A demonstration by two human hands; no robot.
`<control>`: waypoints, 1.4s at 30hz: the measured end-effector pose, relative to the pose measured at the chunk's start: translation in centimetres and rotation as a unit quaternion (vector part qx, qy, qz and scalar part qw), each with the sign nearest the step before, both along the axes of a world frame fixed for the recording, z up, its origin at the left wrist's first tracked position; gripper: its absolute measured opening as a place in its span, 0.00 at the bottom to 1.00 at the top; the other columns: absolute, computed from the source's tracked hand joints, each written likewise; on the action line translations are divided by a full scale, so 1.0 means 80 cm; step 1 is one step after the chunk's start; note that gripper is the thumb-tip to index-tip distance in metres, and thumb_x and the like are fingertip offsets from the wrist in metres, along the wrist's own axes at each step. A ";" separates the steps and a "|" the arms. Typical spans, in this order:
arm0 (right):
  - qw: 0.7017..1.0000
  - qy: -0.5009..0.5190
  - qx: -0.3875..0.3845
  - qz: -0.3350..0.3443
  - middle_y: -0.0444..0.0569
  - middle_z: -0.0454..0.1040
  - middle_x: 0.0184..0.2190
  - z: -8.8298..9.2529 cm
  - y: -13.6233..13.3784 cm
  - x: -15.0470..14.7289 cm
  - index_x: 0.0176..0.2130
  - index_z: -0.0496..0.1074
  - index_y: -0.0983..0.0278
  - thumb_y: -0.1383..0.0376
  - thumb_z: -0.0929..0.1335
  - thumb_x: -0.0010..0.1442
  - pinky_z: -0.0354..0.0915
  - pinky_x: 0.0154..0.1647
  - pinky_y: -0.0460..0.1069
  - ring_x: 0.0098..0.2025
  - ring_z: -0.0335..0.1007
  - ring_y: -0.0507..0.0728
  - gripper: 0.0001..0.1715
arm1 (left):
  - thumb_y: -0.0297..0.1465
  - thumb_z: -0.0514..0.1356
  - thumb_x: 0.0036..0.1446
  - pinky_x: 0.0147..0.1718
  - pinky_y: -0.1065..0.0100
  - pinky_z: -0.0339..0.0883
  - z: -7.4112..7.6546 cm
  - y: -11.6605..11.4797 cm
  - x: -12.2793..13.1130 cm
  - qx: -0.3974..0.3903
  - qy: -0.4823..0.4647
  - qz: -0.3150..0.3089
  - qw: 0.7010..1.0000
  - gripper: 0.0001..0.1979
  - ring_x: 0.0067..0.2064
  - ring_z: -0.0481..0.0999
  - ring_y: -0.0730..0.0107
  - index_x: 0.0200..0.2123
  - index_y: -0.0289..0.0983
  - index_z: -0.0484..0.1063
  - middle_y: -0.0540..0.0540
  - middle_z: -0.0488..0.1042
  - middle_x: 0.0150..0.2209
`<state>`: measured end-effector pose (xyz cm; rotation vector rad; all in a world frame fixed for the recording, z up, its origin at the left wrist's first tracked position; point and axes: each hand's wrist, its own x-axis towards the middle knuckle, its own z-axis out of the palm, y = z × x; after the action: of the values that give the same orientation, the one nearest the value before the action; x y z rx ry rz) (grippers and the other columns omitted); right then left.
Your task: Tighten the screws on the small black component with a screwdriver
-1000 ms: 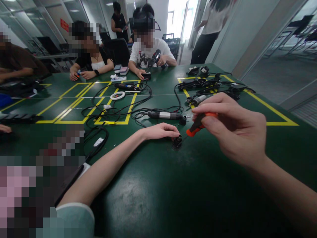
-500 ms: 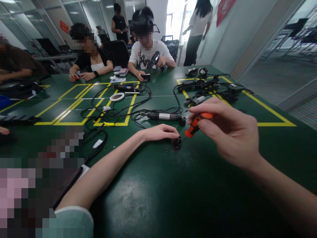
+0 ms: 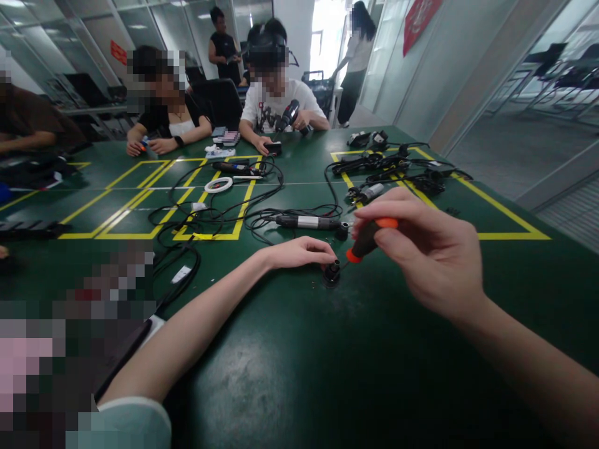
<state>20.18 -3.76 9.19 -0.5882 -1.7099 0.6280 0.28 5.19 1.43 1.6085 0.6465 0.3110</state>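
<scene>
Screwdriver [image 3: 373,242], dark handle with orange ends, in the right hand [image 3: 428,249]: thumb and fingertips closed around the handle. Tool tilted, thin shaft sloping down and left to the small black part [image 3: 332,274]; whether the tip touches it, cannot tell.

Small black part, landmark for all below: on the green table [image 3: 374,374], between the two hands, round and wide at the base, narrower cylinder on top. Left hand [image 3: 304,251] comes in from its left side, palm low, thumb and fingertips drawn together on its upper edge; the exact grip is partly hidden.

Just beyond the black part: a smaller black piece [image 3: 343,232], near the end of a pen-shaped black tool with silver band [image 3: 306,222]. Tiny specks [image 3: 313,285] just left of its base. Farther off, to its left: looped black cables [image 3: 178,240], a white ring [image 3: 218,185], yellow tape lines [image 3: 239,209]. Beyond it to the right: a silver cylinder [image 3: 372,191], bundled dark cords [image 3: 360,163].

Well past it, across the table: seated co-worker in headset and white shirt [image 3: 285,93], one hand on a drill [image 3: 288,115], the other at a dark block [image 3: 272,148].
</scene>
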 end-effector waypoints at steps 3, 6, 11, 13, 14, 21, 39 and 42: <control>0.998 0.023 -0.050 0.041 0.50 0.82 0.42 -0.001 -0.002 0.000 0.52 0.80 0.56 0.63 0.67 0.73 0.77 0.47 0.58 0.44 0.79 0.60 0.13 | 0.42 0.68 0.60 0.50 0.66 0.66 0.001 0.000 0.000 0.012 0.012 -0.001 1.000 0.14 0.42 0.75 0.68 0.38 0.35 0.80 0.48 0.80 0.38; 0.987 0.076 -0.113 0.082 0.50 0.81 0.43 -0.005 -0.002 -0.003 0.47 0.78 0.59 0.64 0.64 0.74 0.76 0.48 0.57 0.43 0.79 0.59 0.12 | 0.45 0.60 0.67 0.45 0.67 0.65 0.000 0.001 0.001 0.032 0.022 0.015 0.999 0.19 0.39 0.73 0.69 0.37 0.35 0.80 0.47 0.80 0.37; 0.978 0.106 -0.135 0.117 0.47 0.76 0.36 -0.004 0.000 -0.007 0.41 0.76 0.59 0.55 0.67 0.72 0.74 0.35 0.53 0.33 0.74 0.57 0.12 | 0.49 0.59 0.66 0.43 0.66 0.63 -0.005 0.002 0.005 0.051 0.014 0.009 0.999 0.22 0.39 0.71 0.68 0.35 0.36 0.78 0.48 0.77 0.35; 0.982 0.088 -0.126 0.111 0.47 0.75 0.36 -0.001 0.001 -0.006 0.40 0.77 0.58 0.56 0.69 0.71 0.73 0.36 0.53 0.34 0.74 0.56 0.11 | 0.49 0.64 0.61 0.45 0.65 0.64 -0.005 0.001 0.005 0.049 0.014 0.011 0.999 0.20 0.40 0.71 0.67 0.35 0.36 0.78 0.49 0.76 0.35; 0.984 0.078 -0.124 0.107 0.47 0.75 0.37 0.000 0.000 -0.005 0.40 0.78 0.58 0.57 0.69 0.72 0.73 0.36 0.53 0.35 0.74 0.56 0.10 | 0.49 0.65 0.59 0.47 0.65 0.63 -0.004 0.000 0.005 0.044 0.014 0.011 0.999 0.20 0.41 0.71 0.67 0.36 0.36 0.78 0.50 0.75 0.36; 0.974 0.116 -0.148 0.129 0.48 0.78 0.36 0.002 -0.001 -0.006 0.45 0.76 0.59 0.61 0.64 0.74 0.74 0.39 0.54 0.37 0.75 0.58 0.11 | 0.48 0.65 0.59 0.44 0.66 0.61 0.002 -0.003 0.005 0.033 0.017 0.012 0.999 0.19 0.38 0.68 0.70 0.33 0.35 0.76 0.51 0.73 0.33; 0.960 0.110 -0.196 0.166 0.46 0.71 0.34 0.001 0.003 -0.012 0.40 0.74 0.59 0.54 0.66 0.73 0.67 0.33 0.52 0.32 0.67 0.55 0.13 | 0.51 0.65 0.58 0.41 0.66 0.61 -0.001 -0.002 0.003 0.046 0.013 0.018 0.999 0.22 0.37 0.67 0.70 0.33 0.35 0.77 0.50 0.74 0.33; 0.958 0.114 -0.199 0.173 0.44 0.66 0.27 0.001 0.002 -0.015 0.41 0.75 0.60 0.53 0.63 0.75 0.64 0.31 0.51 0.29 0.63 0.55 0.18 | 0.51 0.65 0.59 0.43 0.66 0.62 -0.003 0.000 0.002 0.050 0.028 0.021 0.998 0.23 0.38 0.69 0.69 0.34 0.35 0.78 0.49 0.76 0.35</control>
<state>18.95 -3.61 9.29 -0.4708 -1.4834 1.2626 0.43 5.22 1.19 1.7055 0.7189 0.3349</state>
